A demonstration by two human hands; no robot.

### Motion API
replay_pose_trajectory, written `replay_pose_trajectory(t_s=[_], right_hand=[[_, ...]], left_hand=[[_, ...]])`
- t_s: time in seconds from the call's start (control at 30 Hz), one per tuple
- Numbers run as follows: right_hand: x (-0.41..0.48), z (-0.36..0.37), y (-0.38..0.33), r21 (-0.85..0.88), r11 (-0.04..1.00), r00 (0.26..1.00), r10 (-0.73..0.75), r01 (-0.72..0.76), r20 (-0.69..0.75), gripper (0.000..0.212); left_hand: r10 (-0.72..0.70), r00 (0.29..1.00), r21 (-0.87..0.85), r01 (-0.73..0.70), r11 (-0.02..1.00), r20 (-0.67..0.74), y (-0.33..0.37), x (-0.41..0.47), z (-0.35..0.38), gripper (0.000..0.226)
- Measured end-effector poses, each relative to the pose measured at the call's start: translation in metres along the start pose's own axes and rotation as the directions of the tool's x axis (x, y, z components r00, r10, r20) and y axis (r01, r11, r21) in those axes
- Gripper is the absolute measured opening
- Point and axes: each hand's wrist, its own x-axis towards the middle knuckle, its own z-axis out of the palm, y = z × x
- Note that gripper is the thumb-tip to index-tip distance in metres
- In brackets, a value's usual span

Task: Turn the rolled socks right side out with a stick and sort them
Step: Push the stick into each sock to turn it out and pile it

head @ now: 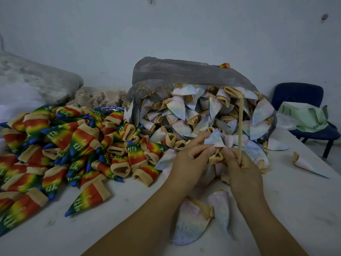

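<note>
My left hand (191,159) and my right hand (243,169) hold one pale inside-out sock (215,141) by its tan cuff, above the table. My right hand also grips a thin tan stick (240,126) that stands upright. Behind my hands a clear plastic bag (184,71) lies open, spilling a heap of pale inside-out socks (193,111). To the left lies a pile of rainbow socks (73,145) turned right side out, with tan cuffs and white lettering. Two pale socks (193,220) lie between my forearms.
The white table (129,200) runs to an edge at the right. One loose pale sock (306,164) lies near that edge. A blue chair (304,100) with a green bag stands at the right. Grey sacks (36,78) sit at the back left against the wall.
</note>
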Motion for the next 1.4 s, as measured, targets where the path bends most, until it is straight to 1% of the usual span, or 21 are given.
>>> replay_pose_trajectory(t_s=[0.1,0.17,0.23,0.3,0.4,0.53,0.6,0.67,0.7,0.77,0.8,0.87,0.93,1.0,1.07,1.13,1.17,1.2,1.3,1.37,1.4], right_hand=[[0.000,0.001,0.003,0.024,1.000,1.000,0.019,-0.019,0.003,0.020],[-0.001,0.004,0.004,0.026,1.000,1.000,-0.010,0.010,0.009,0.018],[-0.001,0.006,0.002,0.012,0.999,0.999,-0.040,0.040,-0.002,0.017],[-0.001,0.007,0.001,-0.007,0.999,0.999,-0.051,0.051,-0.005,0.016],[-0.003,0.009,-0.002,0.014,0.999,0.999,-0.032,0.031,0.025,0.018],[-0.006,0.017,0.000,0.020,1.000,0.997,0.006,-0.008,0.080,0.036],[-0.007,0.016,0.000,0.017,1.000,0.999,0.004,-0.005,0.046,0.032],[-0.007,0.012,-0.001,0.020,1.000,1.000,-0.008,0.008,0.006,0.027],[-0.006,0.010,-0.002,0.012,1.000,1.000,-0.021,0.021,0.004,0.023],[-0.005,0.008,-0.004,-0.023,0.997,0.997,-0.070,0.071,0.015,0.018],[-0.004,0.007,-0.004,-0.059,0.992,0.994,-0.109,0.110,0.022,0.019],[-0.001,0.006,-0.003,-0.165,0.966,0.980,-0.195,0.200,0.045,0.021],[0.002,0.003,0.000,-0.275,0.923,0.963,-0.259,0.270,0.076,0.023],[0.006,0.002,0.004,-0.330,0.893,0.952,-0.290,0.305,0.095,0.028],[0.008,0.002,0.007,-0.325,0.894,0.951,-0.296,0.309,0.091,0.029],[0.009,0.003,0.007,-0.277,0.920,0.961,-0.264,0.277,0.082,0.023],[0.009,0.004,0.007,-0.250,0.937,0.969,-0.232,0.245,0.081,0.021],[0.009,0.004,0.007,-0.221,0.953,0.978,-0.192,0.206,0.083,0.023],[0.012,0.003,0.009,-0.033,0.999,0.994,-0.034,0.037,0.103,0.036],[0.014,0.001,0.009,0.088,0.994,0.990,0.060,-0.071,0.124,0.035],[0.014,0.000,0.008,0.114,0.988,0.989,0.086,-0.100,0.117,0.036]], left_hand=[[-0.021,0.996,-0.045,0.017,0.999,-0.092,0.005,-0.001,0.004,0.021],[-0.049,0.989,-0.104,0.035,0.994,-0.137,0.005,-0.002,0.007,0.026],[-0.048,0.985,-0.112,0.030,0.993,-0.166,0.005,-0.003,0.009,0.027],[-0.044,0.985,-0.085,0.030,0.996,-0.164,0.007,-0.004,0.011,0.025],[-0.054,0.984,-0.073,0.042,0.996,-0.171,0.008,-0.005,0.012,0.022],[-0.083,0.977,-0.079,0.069,0.994,-0.197,0.009,-0.006,0.013,0.021],[-0.063,0.979,-0.095,0.045,0.994,-0.194,0.010,-0.008,0.015,0.022],[-0.011,0.975,-0.040,0.002,0.999,-0.221,0.009,-0.009,0.017,0.025],[0.017,0.970,-0.008,-0.020,1.000,-0.244,0.008,-0.009,0.018,0.026],[0.036,0.963,-0.007,-0.039,0.999,-0.266,0.008,-0.009,0.018,0.026],[0.017,0.965,-0.027,-0.025,0.999,-0.261,0.008,-0.010,0.019,0.025],[-0.102,0.965,-0.118,0.076,0.990,-0.240,0.010,-0.012,0.020,0.023],[-0.259,0.944,-0.275,0.198,0.941,-0.205,0.010,-0.010,0.021,0.020],[-0.394,0.909,-0.432,0.303,0.849,-0.137,0.013,-0.007,0.020,0.016],[-0.474,0.880,-0.594,0.360,0.720,-0.041,0.017,-0.005,0.021,0.015],[-0.547,0.837,-0.722,0.394,0.569,0.026,0.022,-0.002,0.020,0.017],[-0.573,0.818,-0.757,0.409,0.509,0.057,0.022,0.000,0.019,0.019],[-0.588,0.803,-0.774,0.431,0.464,0.095,0.022,0.001,0.019,0.022],[-0.579,0.779,-0.762,0.520,0.385,0.239,0.025,0.001,0.021,0.028],[-0.561,0.778,-0.753,0.543,0.373,0.283,0.026,0.000,0.022,0.027],[-0.552,0.786,-0.744,0.540,0.394,0.278,0.026,0.000,0.023,0.026]])
